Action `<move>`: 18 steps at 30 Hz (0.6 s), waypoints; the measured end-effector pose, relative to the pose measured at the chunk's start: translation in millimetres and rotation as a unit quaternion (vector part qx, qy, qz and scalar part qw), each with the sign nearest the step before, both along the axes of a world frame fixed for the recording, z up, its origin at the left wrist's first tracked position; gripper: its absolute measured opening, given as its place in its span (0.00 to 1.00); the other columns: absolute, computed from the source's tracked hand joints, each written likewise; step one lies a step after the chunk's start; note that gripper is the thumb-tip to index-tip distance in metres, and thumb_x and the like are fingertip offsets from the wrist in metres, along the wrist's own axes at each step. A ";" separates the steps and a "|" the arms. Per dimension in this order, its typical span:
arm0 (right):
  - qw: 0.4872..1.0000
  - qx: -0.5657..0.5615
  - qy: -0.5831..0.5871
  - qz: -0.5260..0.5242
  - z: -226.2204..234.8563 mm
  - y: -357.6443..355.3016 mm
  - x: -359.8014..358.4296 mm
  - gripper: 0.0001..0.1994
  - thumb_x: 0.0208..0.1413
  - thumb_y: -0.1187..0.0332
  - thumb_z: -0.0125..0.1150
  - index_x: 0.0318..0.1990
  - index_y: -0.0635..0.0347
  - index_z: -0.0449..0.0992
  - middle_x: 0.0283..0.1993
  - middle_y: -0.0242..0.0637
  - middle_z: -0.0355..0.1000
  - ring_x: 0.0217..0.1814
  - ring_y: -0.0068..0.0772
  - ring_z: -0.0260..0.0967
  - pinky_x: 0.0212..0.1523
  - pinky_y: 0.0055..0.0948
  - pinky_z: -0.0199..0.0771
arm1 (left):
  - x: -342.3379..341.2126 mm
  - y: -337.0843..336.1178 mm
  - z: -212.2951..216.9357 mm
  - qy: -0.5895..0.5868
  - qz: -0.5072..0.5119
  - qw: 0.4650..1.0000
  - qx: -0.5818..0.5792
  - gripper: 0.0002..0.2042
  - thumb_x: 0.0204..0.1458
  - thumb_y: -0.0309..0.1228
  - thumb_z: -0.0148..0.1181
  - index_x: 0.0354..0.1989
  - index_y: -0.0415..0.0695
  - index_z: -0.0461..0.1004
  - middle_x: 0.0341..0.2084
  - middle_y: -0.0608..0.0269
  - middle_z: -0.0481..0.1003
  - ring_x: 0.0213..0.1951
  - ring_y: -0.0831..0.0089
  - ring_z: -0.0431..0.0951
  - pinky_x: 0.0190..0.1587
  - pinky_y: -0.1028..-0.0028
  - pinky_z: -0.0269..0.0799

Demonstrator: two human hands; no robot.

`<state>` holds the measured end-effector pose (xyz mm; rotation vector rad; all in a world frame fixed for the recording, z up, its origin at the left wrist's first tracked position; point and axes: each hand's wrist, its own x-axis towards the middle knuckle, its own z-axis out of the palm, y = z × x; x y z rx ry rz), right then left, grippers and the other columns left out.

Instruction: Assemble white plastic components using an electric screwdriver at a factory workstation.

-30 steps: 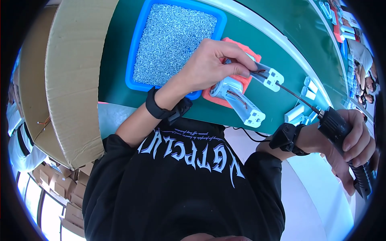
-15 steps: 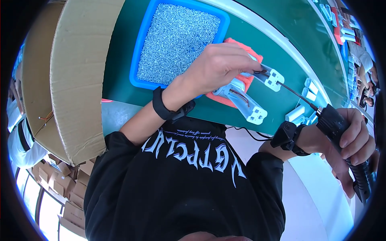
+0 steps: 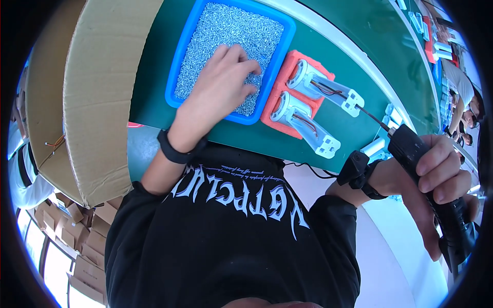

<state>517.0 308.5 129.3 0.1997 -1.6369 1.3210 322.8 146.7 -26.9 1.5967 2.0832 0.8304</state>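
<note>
My left hand [image 3: 222, 84] reaches over a blue tray [image 3: 171, 84] filled with small silvery screws [image 3: 251, 31]. Its fingers are bent and apart, tips down at the screws, with no held piece visible. My right hand [image 3: 440, 179] is wrapped round a black electric screwdriver [image 3: 408, 146]. The long bit points left and its tip meets the end plate of a white housing [image 3: 353, 101] with wires inside. That housing and a second white housing [image 3: 316, 134] lie side by side, their round ends set in an orange foam block [image 3: 275, 114].
A large cardboard box [image 3: 100, 102] stands at the left, beside the green table [image 3: 246, 137]. More white parts [image 3: 375, 146] lie right of the housings. A pale rail [image 3: 354, 46] curves behind. Other people [image 3: 457, 82] are at the far right.
My left hand has moved left from the far housing to the tray of screws, uncovering the foam block. The screwdriver has shifted slightly left and down, its tip still at the far housing.
</note>
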 end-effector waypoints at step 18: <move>0.998 0.011 -0.052 0.014 -9.1 -4.4 -17.1 0.45 0.30 0.22 0.51 0.50 0.47 0.71 0.25 0.26 0.63 0.17 0.19 0.60 0.18 0.21 0.61 | -0.3 13.0 15.6 -0.122 0.046 0.991 0.014 0.03 0.43 0.25 0.59 0.24 0.38 0.74 0.22 0.56 0.74 0.26 0.61 0.76 0.31 0.66 0.71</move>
